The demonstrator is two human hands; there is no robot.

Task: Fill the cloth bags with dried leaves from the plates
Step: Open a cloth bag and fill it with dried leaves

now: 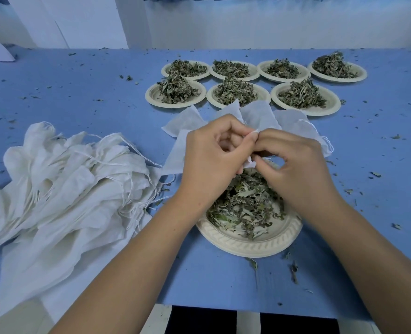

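Hands first: left hand (214,162) and right hand (293,165) are both pinching one small cloth bag (249,162). The fingers are curled tight on it, so only a couple of white corners poke out of the grip. It's held right above the near plate (248,247), the one by the front edge of the table (79,92), with its dried leaves (245,203) spread out underneath. Can't tell if the bag's mouth is open, the fingers hide it.

My guess is this is the open-the-bag step. Tips:
- Find the drawstring hem and peel the two layers apart with the thumbs.
- Do it over the plate so anything that drops lands back on the leaves. Plenty of crumbs (293,271) on the table already.
- Then have one hand hold the mouth wide while the other feeds in small pinches. Dry leaves probably crumble if squeezed.

Seven more heaped plates (175,95) wait toward the far edge. A few flat bags (260,114) lie between them and the near plate, and a big pile of bags (62,179) sits by the left edge.
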